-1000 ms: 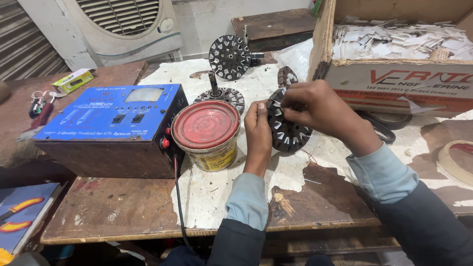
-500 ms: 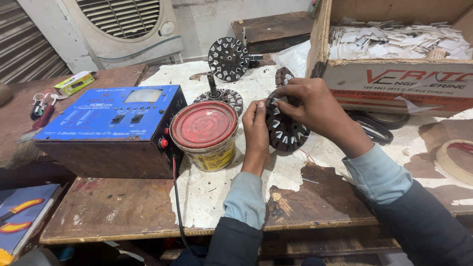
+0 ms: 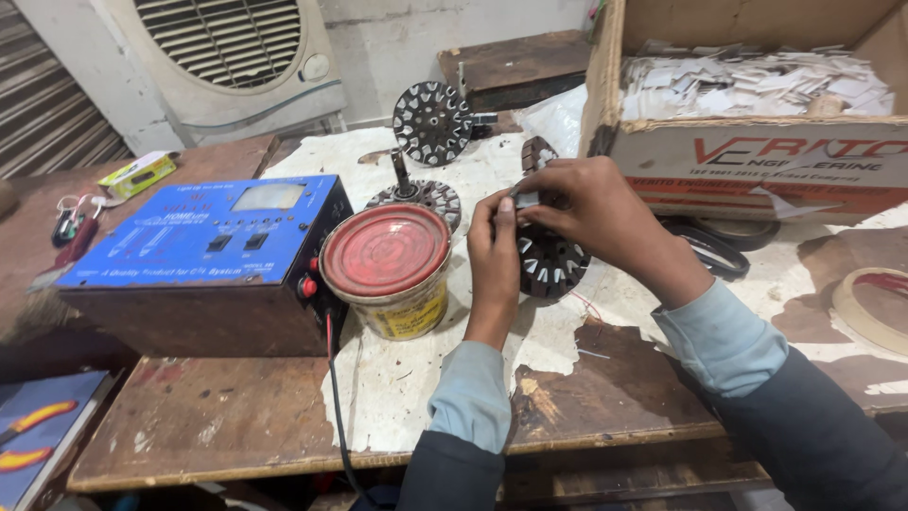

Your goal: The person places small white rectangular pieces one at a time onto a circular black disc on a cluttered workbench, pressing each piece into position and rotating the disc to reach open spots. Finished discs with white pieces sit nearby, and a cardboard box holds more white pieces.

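- On the workbench (image 3: 236, 416): metal box unit (image 3: 203, 260) at left, lidded tin (image 3: 388, 270) just beside it to the right.
- Right of the tin: slotted stator core (image 3: 549, 260), standing on edge between left hand (image 3: 492, 260) and right hand (image 3: 591, 213).
- Behind the tin: two more slotted cores (image 3: 432, 123).
- At far right rear: cardboard box (image 3: 757, 156), paper slips (image 3: 747, 80) inside.
- Behind the metal box unit: air cooler (image 3: 227, 57).

Slotted stator core (image 3: 551, 260): round, dark metal with pale slot liners. Stands tilted on edge. Small pale insulation slip (image 3: 526, 198) at its upper rim.
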